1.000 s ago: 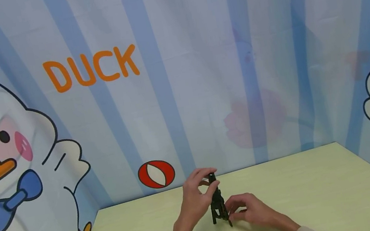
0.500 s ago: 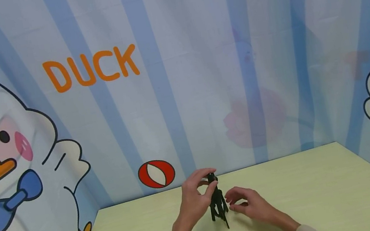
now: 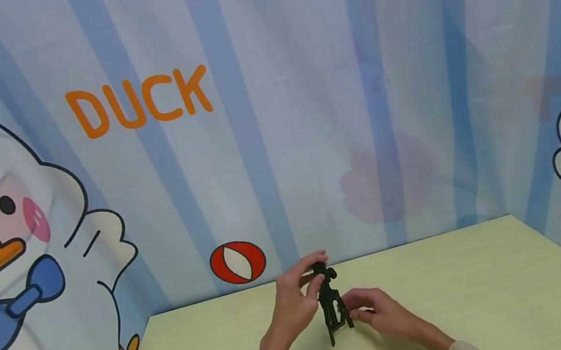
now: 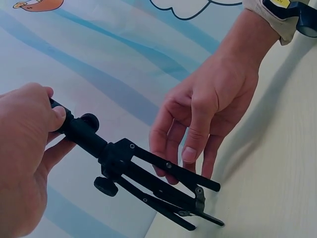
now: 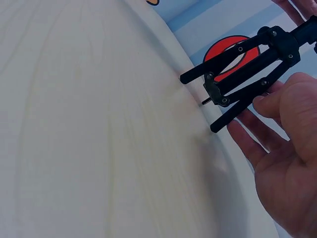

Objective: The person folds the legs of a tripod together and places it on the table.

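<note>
Head view: tripod (image 3: 329,298), likely light, is gripped by left hand (image 3: 297,301) up top, best spot; leg (image 3: 347,316) by right hand (image 3: 383,310).

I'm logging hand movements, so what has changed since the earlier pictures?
The tripod has turned about its upright axis, so a knob now stands out at its upper right; turning direction unclear. The right hand drew away from the legs, then came back to them. The left hand kept its grip near the top.
</note>
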Demonstrator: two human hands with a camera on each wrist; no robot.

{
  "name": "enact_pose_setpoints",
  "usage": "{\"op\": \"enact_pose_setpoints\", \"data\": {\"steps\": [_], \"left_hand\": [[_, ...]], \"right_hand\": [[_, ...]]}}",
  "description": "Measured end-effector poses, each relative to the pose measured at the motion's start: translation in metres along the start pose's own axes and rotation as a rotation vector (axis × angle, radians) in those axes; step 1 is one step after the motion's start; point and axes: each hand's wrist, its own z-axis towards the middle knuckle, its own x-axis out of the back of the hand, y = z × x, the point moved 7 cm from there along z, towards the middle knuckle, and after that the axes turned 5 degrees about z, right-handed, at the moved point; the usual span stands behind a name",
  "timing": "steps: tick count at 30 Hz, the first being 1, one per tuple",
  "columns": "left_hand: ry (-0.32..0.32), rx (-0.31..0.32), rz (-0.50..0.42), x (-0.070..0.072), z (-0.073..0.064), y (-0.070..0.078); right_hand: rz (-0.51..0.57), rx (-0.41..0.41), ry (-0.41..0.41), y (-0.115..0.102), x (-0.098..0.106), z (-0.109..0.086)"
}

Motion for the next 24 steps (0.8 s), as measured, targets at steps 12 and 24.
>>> {"op": "enact_pose_setpoints", "data": {"steps": [12,24], "left_hand": [[-0.022,0.011,-0.030,0.004,0.001,0.029],[-0.065,0.066,-0.024,-0.005,0.000,-0.002]], "right_hand": [[0.013,-0.016,-0.082,0.003,-0.005,-0.002],[0.021,-0.045,-0.112,0.002,-0.008,-0.004]]}}
